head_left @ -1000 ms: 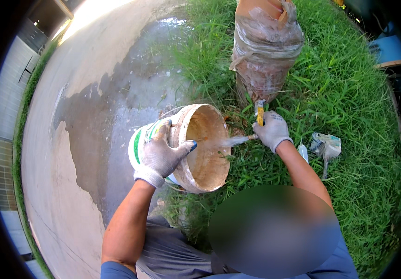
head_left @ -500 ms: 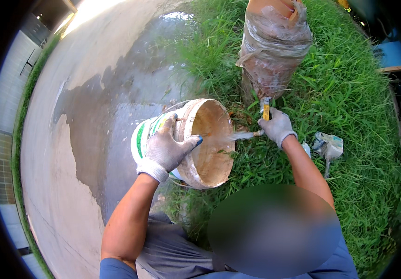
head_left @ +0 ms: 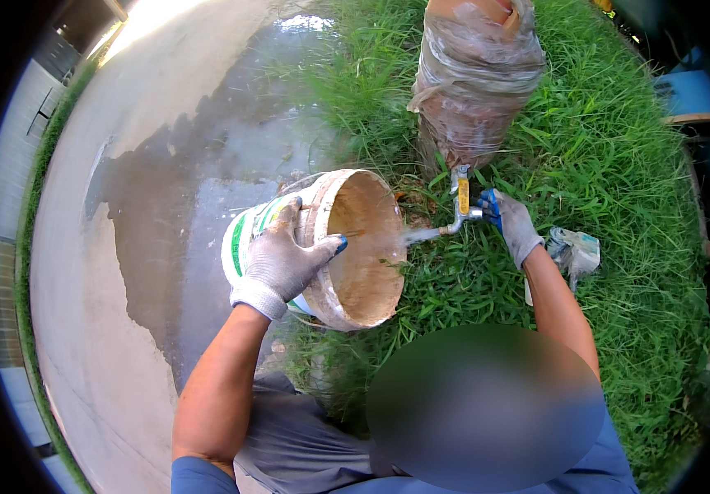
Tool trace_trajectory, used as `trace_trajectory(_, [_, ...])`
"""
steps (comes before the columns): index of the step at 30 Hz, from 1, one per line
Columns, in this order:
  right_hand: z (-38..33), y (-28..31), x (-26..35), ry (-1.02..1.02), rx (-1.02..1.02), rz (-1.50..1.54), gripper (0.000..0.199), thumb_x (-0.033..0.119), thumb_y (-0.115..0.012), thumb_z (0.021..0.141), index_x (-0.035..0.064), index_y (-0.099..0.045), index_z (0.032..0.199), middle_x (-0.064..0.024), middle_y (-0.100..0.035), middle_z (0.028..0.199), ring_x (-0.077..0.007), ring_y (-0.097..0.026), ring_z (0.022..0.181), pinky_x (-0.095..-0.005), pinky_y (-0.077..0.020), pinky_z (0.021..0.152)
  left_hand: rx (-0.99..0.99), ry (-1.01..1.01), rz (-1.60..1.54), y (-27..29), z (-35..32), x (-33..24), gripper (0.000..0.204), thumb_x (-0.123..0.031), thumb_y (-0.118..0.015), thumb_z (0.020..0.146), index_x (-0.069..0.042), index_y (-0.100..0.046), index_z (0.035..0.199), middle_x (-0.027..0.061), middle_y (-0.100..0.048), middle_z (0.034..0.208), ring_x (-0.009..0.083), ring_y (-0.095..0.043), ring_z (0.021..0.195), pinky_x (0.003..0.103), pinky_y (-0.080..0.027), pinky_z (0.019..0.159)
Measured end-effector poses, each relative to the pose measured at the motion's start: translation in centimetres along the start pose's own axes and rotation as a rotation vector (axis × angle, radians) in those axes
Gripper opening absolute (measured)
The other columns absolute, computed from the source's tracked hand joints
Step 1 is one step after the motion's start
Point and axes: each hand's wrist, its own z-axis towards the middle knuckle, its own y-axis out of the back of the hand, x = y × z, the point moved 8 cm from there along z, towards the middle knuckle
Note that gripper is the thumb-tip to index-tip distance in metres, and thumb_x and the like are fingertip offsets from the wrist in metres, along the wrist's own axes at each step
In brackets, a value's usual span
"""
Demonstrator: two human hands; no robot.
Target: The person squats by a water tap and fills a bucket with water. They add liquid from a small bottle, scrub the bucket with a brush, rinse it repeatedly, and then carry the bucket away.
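Seen from above, a gloved left hand (head_left: 282,262) grips the rim of a dirty white bucket (head_left: 330,247), tilted on its side over grass (head_left: 618,206); the gloved right hand (head_left: 510,224) is closed around a tap (head_left: 460,204) below a plastic-wrapped post (head_left: 474,78). Water streams into the bucket's mouth; rinsing looks underway, with brown residue still coating the inside.

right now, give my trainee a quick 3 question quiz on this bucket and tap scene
1. True or false: the bucket stands upright on the concrete.
2. Which of the hands grips the bucket's rim? A) left hand B) right hand
3. Fill in: water from the tap sprays into the ____.

Key: 1 false, it is tipped sideways toward the tap; 2 A; 3 bucket.
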Motion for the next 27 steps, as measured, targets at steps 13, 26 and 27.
trace_trajectory(13, [-1.0,-4.3,-3.8,-0.537,-0.077,0.339,0.028,0.031,-0.062,0.105,0.0065,-0.070,0.115,-0.0120,-0.075,0.102,-0.0250,-0.074,0.083,-0.0405,-0.0640,0.069,-0.025,-0.010,0.033,0.2,-0.1,-0.3,0.093,-0.046,-0.088,0.077,0.006,-0.052,0.146,0.0243,-0.070,0.128,0.0306,-0.070,0.118,0.039,-0.053,0.103])
trace_trajectory(26, [0.3,-3.7,-7.3,-0.454,-0.258,0.330,0.032,0.034,-0.068,0.099,0.0072,-0.073,0.116,-0.0098,-0.075,0.099,-0.0253,-0.073,0.078,-0.0411,-0.0610,0.071,0.017,0.053,0.055,0.6,-0.6,0.5,0.100,-0.056,-0.082,0.079,0.004,-0.047,0.151,0.0303,-0.065,0.133,0.0407,-0.065,0.124,0.042,-0.049,0.107])
trace_trajectory(27, [-0.1,-4.3,-6.4,-0.408,-0.276,0.372,0.035,0.036,-0.075,0.094,0.0042,-0.075,0.108,-0.0097,-0.073,0.088,-0.0215,-0.070,0.068,-0.0361,-0.0597,0.063,0.022,0.053,0.042,0.4,-0.4,1.0,0.100,-0.056,-0.082,0.079,0.004,-0.047,0.151,0.0304,-0.065,0.133,0.0407,-0.065,0.124,0.042,-0.049,0.107])
